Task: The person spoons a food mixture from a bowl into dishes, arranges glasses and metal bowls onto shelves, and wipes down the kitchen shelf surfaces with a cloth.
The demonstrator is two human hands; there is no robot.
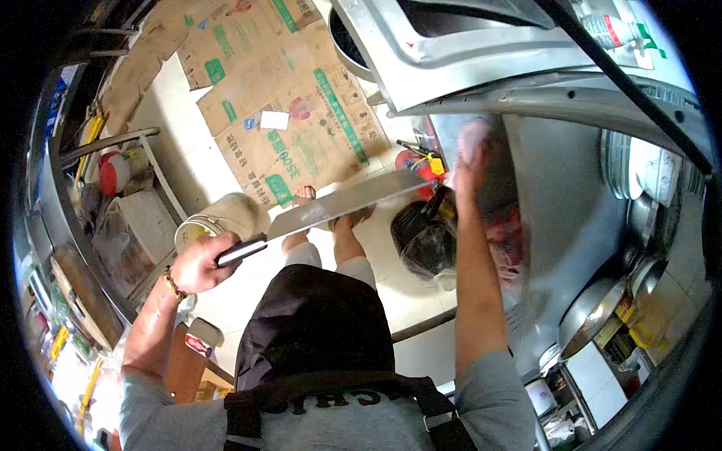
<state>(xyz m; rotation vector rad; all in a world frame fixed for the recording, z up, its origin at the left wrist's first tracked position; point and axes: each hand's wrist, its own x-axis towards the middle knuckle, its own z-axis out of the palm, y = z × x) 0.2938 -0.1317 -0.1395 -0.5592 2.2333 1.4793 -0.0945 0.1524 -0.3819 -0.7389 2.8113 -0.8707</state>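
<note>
My left hand (201,264), with a bracelet at the wrist, is closed around the dark handle of a long, wide-bladed kitchen knife (331,207). The blade lies nearly level in front of my apron (316,323), its far end reaching to my right hand (468,180). That hand is closed on a pale pink cloth (472,143), which is blurred. Part of the cloth is at the blade's end; whether it presses on the metal I cannot tell.
Flattened cardboard (286,113) covers the floor ahead. A pale bucket (233,214) stands beyond my left hand, a black plastic bag (425,244) below the blade's end. Metal shelving (56,203) lines the left; a stainless steel surface (571,218) and metal bowls (594,316) fill the right.
</note>
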